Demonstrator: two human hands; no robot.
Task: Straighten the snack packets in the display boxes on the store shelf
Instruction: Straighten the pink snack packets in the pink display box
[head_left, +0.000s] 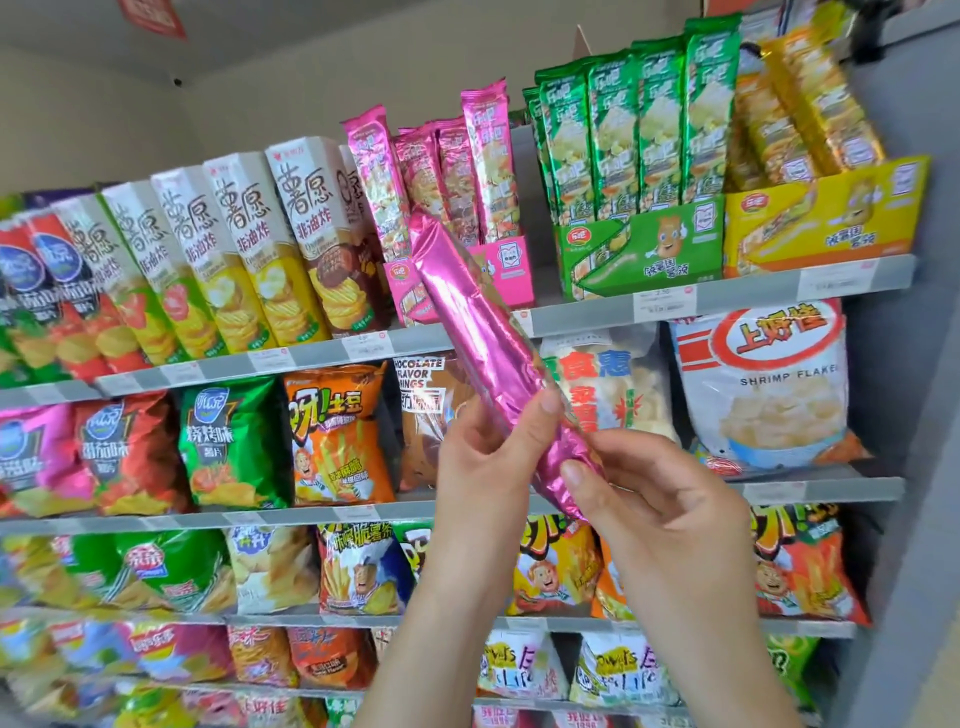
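Note:
A long pink foil snack packet (483, 332) is tilted in front of the shelves, its top end leaning left toward the pink display box (511, 270). My left hand (488, 467) grips its lower middle from the left. My right hand (660, 514) pinches its bottom end. In the pink display box several pink packets (441, 176) stand unevenly, some taller than others. To the right, a green display box (639, 249) holds upright green packets (660, 124). A yellow display box (826, 213) holds yellow packets (810, 109) leaning to the left.
Tall chip cartons (244, 244) stand left of the pink box on the top shelf. Chip bags (332, 436) fill the lower shelves, with a large shrimp flakes bag (769, 384) at right. A grey upright panel (924, 364) closes the shelf's right side.

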